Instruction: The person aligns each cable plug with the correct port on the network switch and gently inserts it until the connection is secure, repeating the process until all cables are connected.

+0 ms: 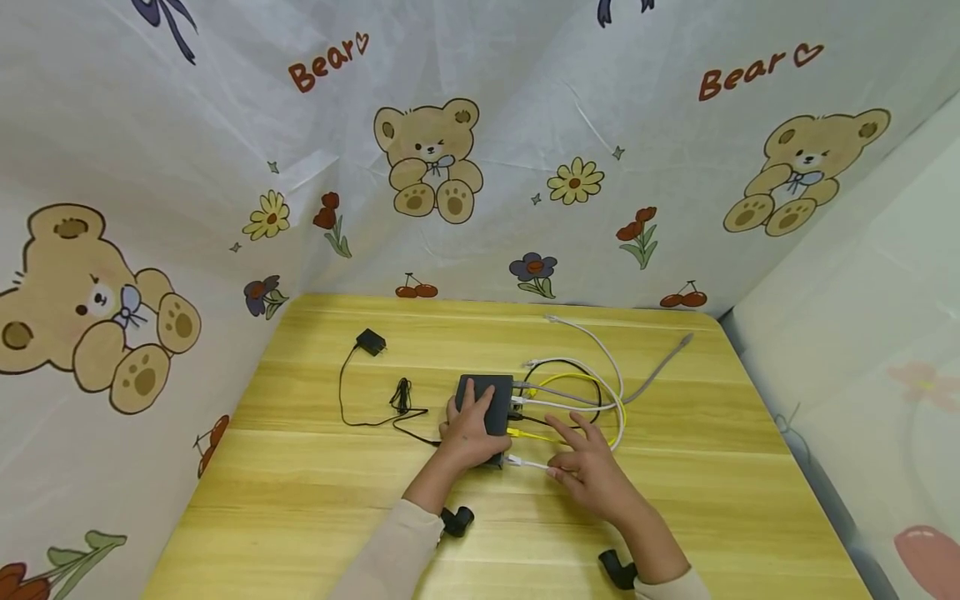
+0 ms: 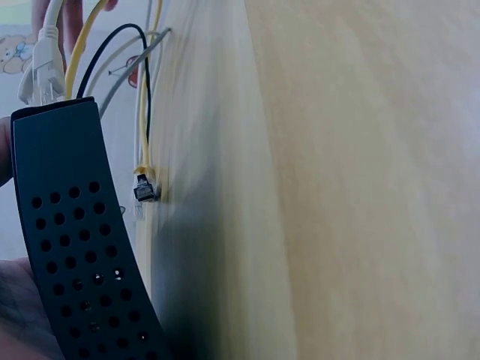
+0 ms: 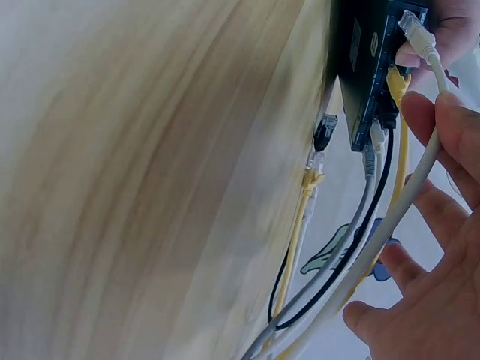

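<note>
A black network switch (image 1: pixel 501 413) lies on the table, its port side facing right. My left hand (image 1: pixel 467 437) grips it from above, fingers spread over the top and thumb at the port side. Between thumb and forefinger, my right hand (image 1: pixel 594 473) pinches a white network cable (image 3: pixel 409 184) a little behind its plug. The clear-tipped plug (image 3: pixel 417 33) is right at the near end of the port row. Farther along that side, yellow (image 3: pixel 398 84), black (image 3: pixel 388 124), white (image 3: pixel 377 133) and grey (image 3: pixel 368 161) network cables are plugged in.
The cables loop to the right, with loose plugs, including a grey one (image 1: pixel 686 340), towards the back. A black power adapter (image 1: pixel 371 342) lies at the left, its bundled cord (image 1: pixel 402 397) running to the switch. Patterned cloth (image 1: pixel 525 150) hangs behind the wooden table (image 1: pixel 300 500).
</note>
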The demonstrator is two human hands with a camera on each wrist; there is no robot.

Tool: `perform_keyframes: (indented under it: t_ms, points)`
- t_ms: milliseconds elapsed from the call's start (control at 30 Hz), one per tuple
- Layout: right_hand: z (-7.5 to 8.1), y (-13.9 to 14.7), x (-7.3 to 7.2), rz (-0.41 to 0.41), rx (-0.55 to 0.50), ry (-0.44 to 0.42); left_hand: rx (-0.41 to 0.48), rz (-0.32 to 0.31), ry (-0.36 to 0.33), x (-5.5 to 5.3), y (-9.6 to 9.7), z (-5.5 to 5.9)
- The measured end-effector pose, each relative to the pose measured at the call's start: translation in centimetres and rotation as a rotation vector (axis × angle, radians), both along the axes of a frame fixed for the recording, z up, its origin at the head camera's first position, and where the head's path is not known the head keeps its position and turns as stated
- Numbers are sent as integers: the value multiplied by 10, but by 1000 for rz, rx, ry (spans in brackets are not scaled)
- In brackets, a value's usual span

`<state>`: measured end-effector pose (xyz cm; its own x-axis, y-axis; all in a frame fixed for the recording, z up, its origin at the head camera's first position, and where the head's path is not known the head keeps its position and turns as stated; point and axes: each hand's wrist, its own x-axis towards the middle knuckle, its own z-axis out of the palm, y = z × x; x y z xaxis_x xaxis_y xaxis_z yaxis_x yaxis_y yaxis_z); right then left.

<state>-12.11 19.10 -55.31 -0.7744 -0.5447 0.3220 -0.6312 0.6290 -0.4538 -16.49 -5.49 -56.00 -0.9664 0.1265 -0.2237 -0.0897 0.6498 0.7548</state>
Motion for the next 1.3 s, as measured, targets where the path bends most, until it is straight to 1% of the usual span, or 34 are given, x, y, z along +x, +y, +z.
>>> perform_keyframes:
  t_ms: [100, 200, 300, 367, 433, 533, 633, 833, 1033, 1167, 1300]
  points:
    - [-2, 0, 0, 13, -29, -15, 0, 1, -1, 0, 0, -1]
    - [-4, -1, 0, 1, -24, 4, -2, 6, -2, 0, -1, -2]
    - [-5, -4, -1, -41, 32, 53, -6, 14, 0, 0, -3, -2]
    - [-5, -7, -1, -64, 88, 83, -11, 14, 4, 0, -3, -3]
    - [-4, -10, -1, -75, 132, 106, -15, 11, 5, 1, -4, -3]
    - [-1, -13, 0, -75, 162, 130, -20, 6, 8, 1, -3, -4]
    - [-1, -15, 0, -81, 155, 149, -19, 7, 8, 1, -3, -3]
    - [-4, -18, 1, -85, 121, 188, -41, 6, 17, 0, -1, -1]
    - [-10, -20, 4, -70, 123, 220, -74, 0, 40, 2, 4, -3]
    - [-14, -21, 5, -57, 144, 218, -80, 3, 59, 5, 7, -5]
    - [-13, -22, 5, -54, 165, 199, -92, 25, 79, 5, 11, -5]
